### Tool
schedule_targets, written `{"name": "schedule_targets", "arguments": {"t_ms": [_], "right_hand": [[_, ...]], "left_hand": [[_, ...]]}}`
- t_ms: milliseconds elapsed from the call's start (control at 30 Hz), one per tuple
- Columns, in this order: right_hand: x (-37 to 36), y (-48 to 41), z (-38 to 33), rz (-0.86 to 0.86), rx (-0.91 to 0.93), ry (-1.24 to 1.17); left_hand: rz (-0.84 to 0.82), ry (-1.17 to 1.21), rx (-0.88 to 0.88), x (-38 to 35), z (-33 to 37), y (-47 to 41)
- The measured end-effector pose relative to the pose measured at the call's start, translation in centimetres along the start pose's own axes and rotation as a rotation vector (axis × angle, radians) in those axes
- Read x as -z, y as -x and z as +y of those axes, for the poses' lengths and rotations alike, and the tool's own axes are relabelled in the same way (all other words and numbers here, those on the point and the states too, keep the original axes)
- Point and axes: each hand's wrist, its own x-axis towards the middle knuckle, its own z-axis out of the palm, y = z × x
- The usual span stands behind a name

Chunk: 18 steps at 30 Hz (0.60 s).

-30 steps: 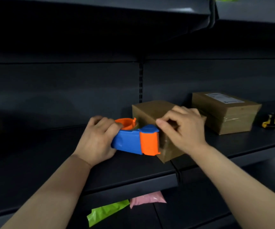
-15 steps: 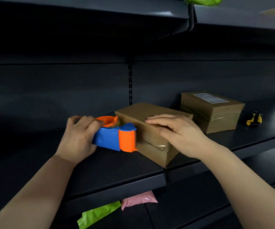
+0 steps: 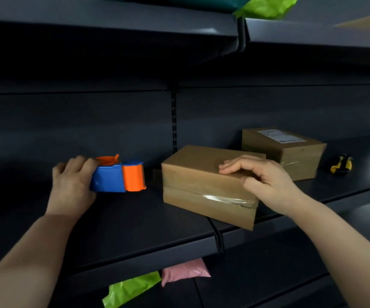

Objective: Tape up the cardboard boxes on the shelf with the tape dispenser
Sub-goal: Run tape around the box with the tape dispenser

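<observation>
Your left hand (image 3: 70,185) is wrapped around the rear of the blue and orange plastic tape dispenser (image 3: 118,175), fingers curled over its top. The dispenser sits on the dark metal shelf (image 3: 135,218) just left of the near brown cardboard box (image 3: 201,174), apart from it, with its orange cutter end facing the box. That looks like a grip you could run straight into a pass.

Your right hand (image 3: 264,183) clamps the box's upper right front edge, fingers bent over the top and thumb on the front face. This likely steadies the box or readies it for turning. The box lies skewed, its near corner over the shelf lip, so hold it firmly.

A strip of clear tape (image 3: 224,200) already covers the right part of its front seam, while the left part looks bare.

Behind and right of this box stands a second brown cardboard box with a white label (image 3: 290,152). Farther right lies a yellow and black tool (image 3: 340,166).
</observation>
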Motion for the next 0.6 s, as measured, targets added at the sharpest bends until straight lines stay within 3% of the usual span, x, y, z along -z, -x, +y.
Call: {"name": "schedule_targets", "arguments": {"t_ms": [267, 433, 500, 600], "right_hand": [[-0.3, -0.6, 0.9, 0.042, 0.034, -0.097], [0.9, -1.5, 0.3, -0.037, -0.048, -0.182], [1.5, -2.4, -1.3, -0.090, -0.101, -0.019], [-1.5, -4.1, -4.2, -0.076, -0.218, 0.629]], "left_hand": [[0.067, -0.111, -0.014, -0.8, 3.0, -1.1], [0.089, -0.100, -0.061, -0.4, 4.0, -1.0], [0.113, -0.100, -0.060, 0.1, 4.0, -0.7], [0.122, -0.079, -0.060, 0.5, 4.4, -0.6]]}}
